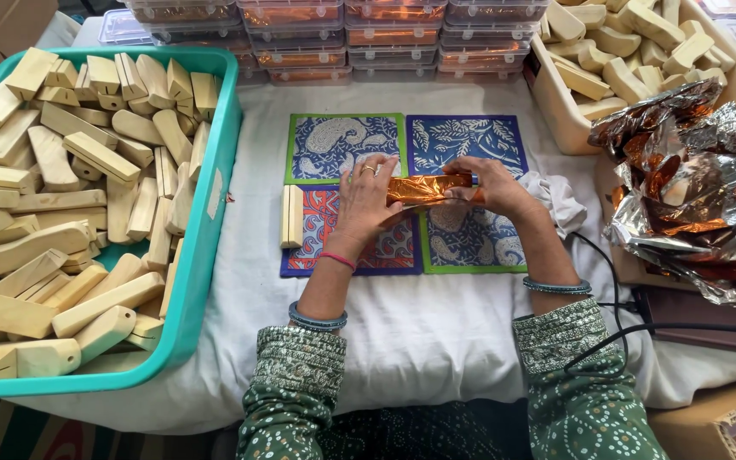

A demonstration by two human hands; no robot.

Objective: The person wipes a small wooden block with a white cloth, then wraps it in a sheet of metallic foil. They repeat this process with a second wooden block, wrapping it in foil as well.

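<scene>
My left hand (365, 203) and my right hand (494, 189) together grip a long block wrapped in shiny copper foil (426, 189), held level just above four patterned printed squares (347, 145) on a white cloth (411, 324). The fingers of both hands press on the foil at its two ends. A bare wooden block (291, 216) lies on the cloth just left of my left hand.
A teal tray (206, 230) of several bare wooden blocks fills the left. A beige bin (560, 111) of wooden blocks stands at the back right, with crumpled foil sheets (700, 187) beside it. Clear lidded boxes (342, 34) stack along the back. A black cable (615, 315) runs at right.
</scene>
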